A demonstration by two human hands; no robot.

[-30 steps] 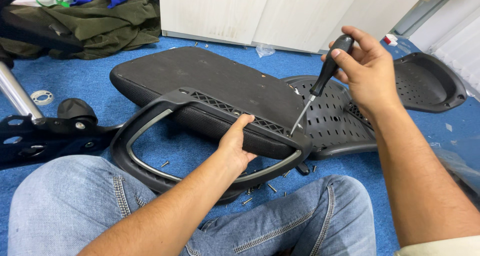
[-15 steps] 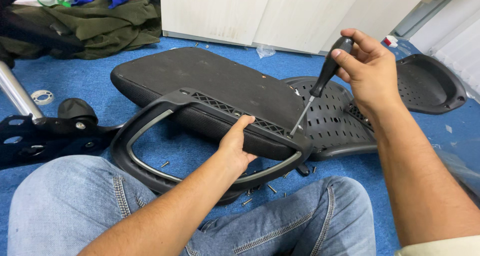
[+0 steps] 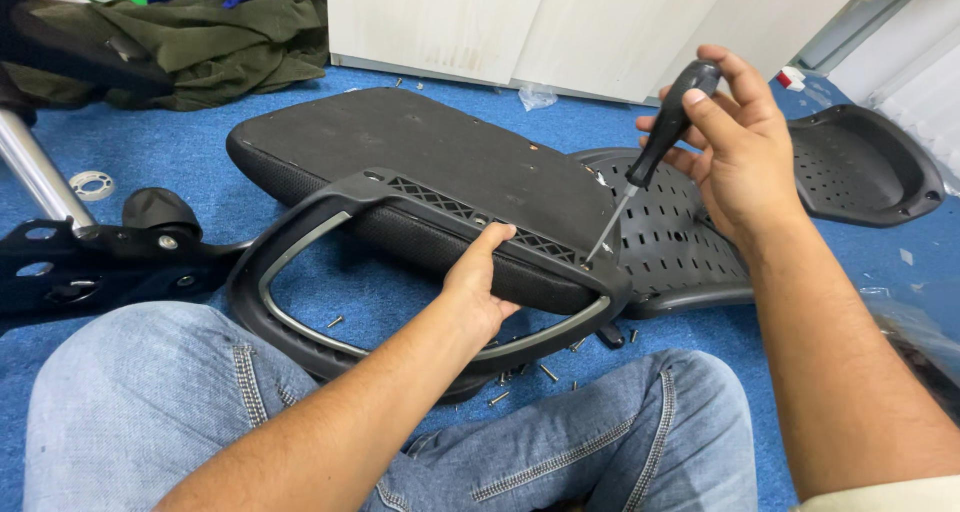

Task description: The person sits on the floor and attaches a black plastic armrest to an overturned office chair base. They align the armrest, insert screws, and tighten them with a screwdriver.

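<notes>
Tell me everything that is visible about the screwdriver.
The screwdriver has a black handle and a thin, bare metal shaft. The right hand grips the handle near its top. The tool slants down to the left, and its tip meets the right end of the black armrest frame, at the edge of the seat cushion.

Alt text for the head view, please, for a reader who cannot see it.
The right hand sets a black-handled screwdriver tip against a chair armrest lying over an upturned black seat, while the left hand grips the armrest. Loose screws lie on the blue carpet.
</notes>
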